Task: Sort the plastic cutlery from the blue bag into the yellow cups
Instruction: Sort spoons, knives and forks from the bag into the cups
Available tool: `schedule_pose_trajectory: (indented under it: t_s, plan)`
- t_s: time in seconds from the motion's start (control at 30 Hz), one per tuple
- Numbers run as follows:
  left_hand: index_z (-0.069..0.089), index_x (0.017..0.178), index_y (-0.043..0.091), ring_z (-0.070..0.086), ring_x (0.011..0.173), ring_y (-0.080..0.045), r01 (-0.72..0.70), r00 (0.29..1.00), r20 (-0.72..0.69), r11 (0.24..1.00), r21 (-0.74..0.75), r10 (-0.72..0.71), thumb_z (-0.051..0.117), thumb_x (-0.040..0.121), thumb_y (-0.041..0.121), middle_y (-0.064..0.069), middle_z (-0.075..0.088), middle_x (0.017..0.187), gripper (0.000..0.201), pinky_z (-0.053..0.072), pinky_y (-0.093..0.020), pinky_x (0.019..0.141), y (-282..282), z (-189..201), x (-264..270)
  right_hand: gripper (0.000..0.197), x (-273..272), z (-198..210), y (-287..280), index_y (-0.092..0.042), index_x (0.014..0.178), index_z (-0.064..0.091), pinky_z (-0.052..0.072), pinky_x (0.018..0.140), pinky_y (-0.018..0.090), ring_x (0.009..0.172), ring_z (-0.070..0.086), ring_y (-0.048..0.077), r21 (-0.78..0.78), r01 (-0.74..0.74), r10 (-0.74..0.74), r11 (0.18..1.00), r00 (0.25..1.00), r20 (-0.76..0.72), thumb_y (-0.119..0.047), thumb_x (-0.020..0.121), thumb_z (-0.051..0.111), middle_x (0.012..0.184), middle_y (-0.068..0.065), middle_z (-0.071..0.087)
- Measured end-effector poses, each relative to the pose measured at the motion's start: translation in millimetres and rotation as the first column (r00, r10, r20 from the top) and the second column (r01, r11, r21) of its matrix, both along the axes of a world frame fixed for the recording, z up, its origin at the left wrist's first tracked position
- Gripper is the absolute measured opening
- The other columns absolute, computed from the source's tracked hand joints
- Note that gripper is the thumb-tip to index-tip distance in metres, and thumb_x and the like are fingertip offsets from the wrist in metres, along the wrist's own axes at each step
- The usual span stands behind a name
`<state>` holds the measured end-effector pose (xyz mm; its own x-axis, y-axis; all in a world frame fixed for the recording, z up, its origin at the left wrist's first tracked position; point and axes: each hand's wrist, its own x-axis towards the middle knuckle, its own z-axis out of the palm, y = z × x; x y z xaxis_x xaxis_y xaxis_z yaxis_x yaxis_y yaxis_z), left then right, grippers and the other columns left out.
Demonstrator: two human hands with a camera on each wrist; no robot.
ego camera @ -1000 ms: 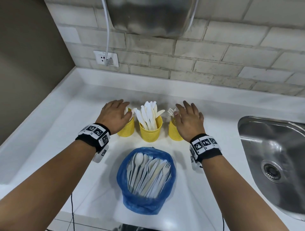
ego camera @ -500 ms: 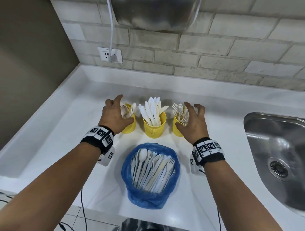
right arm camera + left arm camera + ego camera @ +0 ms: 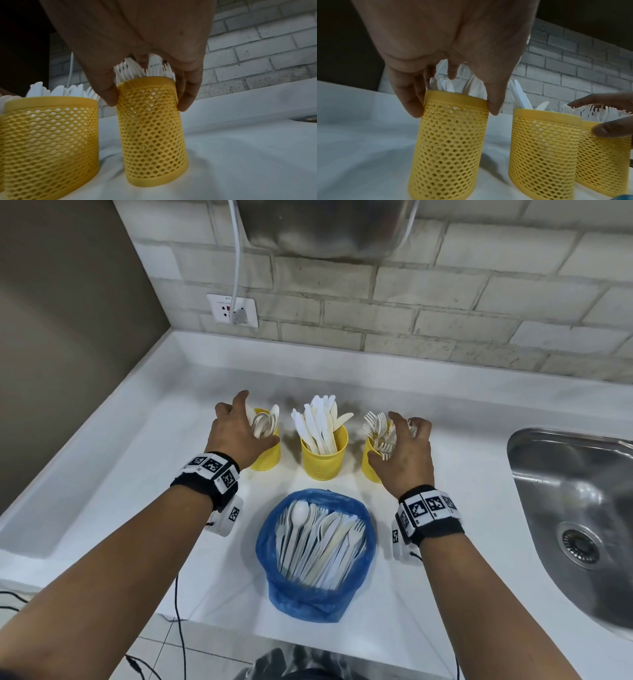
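Note:
Three yellow mesh cups stand in a row on the white counter (image 3: 462, 474). The left cup (image 3: 269, 457) (image 3: 448, 148) holds spoons (image 3: 263, 424), the middle cup (image 3: 323, 460) knives (image 3: 320, 422), the right cup (image 3: 371, 467) (image 3: 150, 128) forks (image 3: 376, 426). My left hand (image 3: 236, 433) grips the left cup from above, thumb and fingers (image 3: 412, 106) on opposite sides of its rim. In the same way my right hand (image 3: 404, 450) grips the right cup, fingers (image 3: 187, 100) down its side. In front lies the open blue bag (image 3: 308, 597) with several pieces of white cutlery (image 3: 318, 539).
A steel sink (image 3: 575, 508) is set into the counter at the right. On the brick wall behind are a socket (image 3: 233, 311) with a white cable and a steel appliance (image 3: 325, 227). A raised edge borders the counter on the left. Black cables (image 3: 178, 611) hang over the front edge.
Both hands lay flat over the tops of the outer cups a second ago. Their fingers have since curled down and now grip the rims.

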<state>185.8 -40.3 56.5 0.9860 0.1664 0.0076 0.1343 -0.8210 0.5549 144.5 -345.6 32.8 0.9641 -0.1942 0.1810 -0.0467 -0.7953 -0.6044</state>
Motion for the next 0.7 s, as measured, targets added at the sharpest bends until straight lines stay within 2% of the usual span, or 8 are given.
schedule_pose_trajectory:
  t_s: [0.17, 0.27, 0.33, 0.4, 0.47, 0.53, 0.63, 0.7]
  plan:
    - [0.022, 0.157, 0.025, 0.053, 0.124, -0.039, 0.03, 1.0, 0.004, 0.999, -0.032, -0.03, 0.088, 0.073, 0.038, -0.015, 0.028, 0.146, 0.108, 0.046, -0.043, 0.107, 0, 2, -3, 0.081, -5, 7, 1, -0.032, 0.148, 0.039, 0.053, 0.094, 0.052, 0.116, 0.054, 0.043, 0.022, 0.012, -0.011, 1.0, 0.999, -0.05, -0.036, 0.077, 0.077, 0.146, 0.009, 0.03]
    - [0.019, 0.157, 0.029, 0.041, 0.135, -0.038, 0.054, 0.998, -0.026, 0.998, -0.037, -0.055, 0.092, 0.066, 0.044, -0.014, 0.023, 0.151, 0.117, 0.041, -0.047, 0.112, 4, 7, -7, 0.092, -10, 19, 1, -0.035, 0.154, 0.028, 0.045, 0.105, 0.057, 0.132, 0.043, 0.045, -0.023, 0.007, -0.01, 1.0, 0.992, -0.123, -0.051, 0.076, 0.074, 0.158, 0.011, 0.02]
    - [0.021, 0.156, 0.03, 0.033, 0.138, -0.038, 0.035, 0.999, 0.003, 0.999, -0.016, -0.035, 0.091, 0.064, 0.051, -0.014, 0.024, 0.151, 0.118, 0.038, -0.046, 0.114, 5, 11, -15, 0.093, -18, 30, 3, -0.036, 0.154, 0.027, 0.036, 0.113, 0.058, 0.143, 0.031, 0.042, -0.024, 0.009, -0.012, 1.0, 0.995, -0.095, -0.053, 0.076, 0.074, 0.163, 0.013, 0.015]
    - [0.03, 0.153, 0.027, 0.032, 0.135, -0.036, 0.01, 0.992, 0.129, 1.0, -0.009, -0.009, 0.087, 0.069, 0.051, -0.014, 0.029, 0.147, 0.104, 0.034, -0.039, 0.112, 1, 16, -30, 0.083, -31, 41, 9, -0.032, 0.151, 0.036, 0.033, 0.116, 0.056, 0.147, 0.026, 0.04, 0.019, -0.002, 0.002, 1.0, 1.0, 0.009, -0.049, 0.078, 0.072, 0.163, 0.014, 0.018]
    - [0.044, 0.143, 0.02, 0.04, 0.126, -0.032, 0.044, 0.948, 0.316, 0.999, -0.005, -0.04, 0.082, 0.076, 0.043, -0.013, 0.039, 0.137, 0.08, 0.033, -0.029, 0.106, -8, 21, -53, 0.065, -46, 50, 17, -0.026, 0.141, 0.05, 0.035, 0.114, 0.05, 0.141, 0.033, 0.04, 0.046, -0.037, 0.031, 0.998, 0.991, 0.132, -0.042, 0.081, 0.069, 0.157, 0.014, 0.028]
    - [0.052, 0.129, 0.018, 0.054, 0.108, -0.022, 0.181, 0.911, 0.382, 0.983, -0.027, -0.157, 0.078, 0.082, 0.036, -0.004, 0.051, 0.122, 0.057, 0.043, -0.028, 0.096, -19, 25, -82, 0.044, -62, 56, 26, -0.02, 0.126, 0.062, 0.043, 0.107, 0.042, 0.126, 0.049, 0.034, 0.077, -0.105, 0.087, 0.992, 0.975, 0.203, -0.032, 0.084, 0.068, 0.141, 0.009, 0.046]
    - [0.059, 0.11, 0.03, 0.063, 0.081, -0.008, 0.389, 0.916, 0.113, 0.921, -0.023, -0.384, 0.069, 0.088, 0.042, 0.016, 0.065, 0.088, 0.026, 0.051, -0.031, 0.074, -34, 20, -127, 0.02, -90, 56, 40, -0.019, 0.109, 0.07, 0.045, 0.087, 0.03, 0.1, 0.06, 0.02, 0.103, -0.304, 0.294, 0.947, 0.95, 0.107, -0.025, 0.09, 0.065, 0.11, -0.003, 0.063]
    - [0.066, 0.096, 0.032, 0.065, 0.074, -0.01, 0.463, 0.885, 0.027, 0.885, 0.052, -0.465, 0.057, 0.087, 0.052, 0.014, 0.069, 0.077, 0.024, 0.051, -0.03, 0.069, -37, 5, -149, 0.013, -109, 47, 49, -0.02, 0.1, 0.07, 0.042, 0.081, 0.028, 0.093, 0.057, 0.017, 0.065, -0.443, 0.443, 0.894, 0.896, 0.009, -0.024, 0.092, 0.062, 0.099, -0.005, 0.066]
